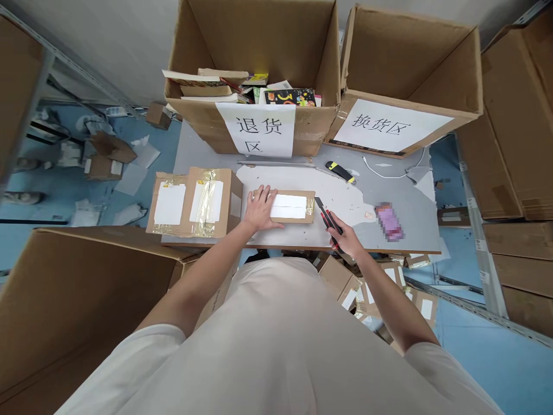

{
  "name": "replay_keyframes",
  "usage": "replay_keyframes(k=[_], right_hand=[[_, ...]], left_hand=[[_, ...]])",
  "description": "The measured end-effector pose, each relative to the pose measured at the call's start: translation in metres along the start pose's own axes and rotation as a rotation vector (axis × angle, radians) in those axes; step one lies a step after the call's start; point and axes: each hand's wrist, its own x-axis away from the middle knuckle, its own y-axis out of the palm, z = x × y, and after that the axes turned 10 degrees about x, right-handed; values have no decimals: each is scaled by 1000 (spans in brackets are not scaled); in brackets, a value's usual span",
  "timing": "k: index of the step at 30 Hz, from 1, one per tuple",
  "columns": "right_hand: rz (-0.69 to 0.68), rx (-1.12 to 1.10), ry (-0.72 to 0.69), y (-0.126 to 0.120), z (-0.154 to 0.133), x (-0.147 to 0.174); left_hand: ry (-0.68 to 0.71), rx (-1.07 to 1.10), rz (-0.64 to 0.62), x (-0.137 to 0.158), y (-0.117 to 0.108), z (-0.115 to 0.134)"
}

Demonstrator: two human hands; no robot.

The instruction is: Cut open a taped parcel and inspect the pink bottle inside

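Observation:
A small cardboard box with a white label and clear tape at its right end lies on the table in front of me. My left hand spans its left end, thumb along the near side and fingers over the top toward the far edge. In my right hand is a dark utility knife, its blade pointing up and left. The blade tip is close to the box's taped right end; whether they touch I cannot tell. Left of my left hand stand two taped, labelled cardboard boxes, side by side.
A large open carton of books stands at the back, beside another open carton. A yellow-black cutter, a white cable and a blurred pink object lie on the table. Parcels lie below its front edge.

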Motion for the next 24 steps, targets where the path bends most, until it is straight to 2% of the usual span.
replay_keyframes(k=[5,12,18,21,24], right_hand=[[31,-9,-4,3,0,3],[-32,31,-6,0,0,-1],[-103,153,-16,-23,-6,-13],[-173,205,-22,-38,-10,-16],[-182,224,-5,-43,-13,-15]], left_hand=[[-9,10,2,1,-2,2],[11,21,30,1,-1,0],[-21,42,62,0,-1,2],[-5,56,53,-1,-2,3],[12,67,50,-1,-2,2]])
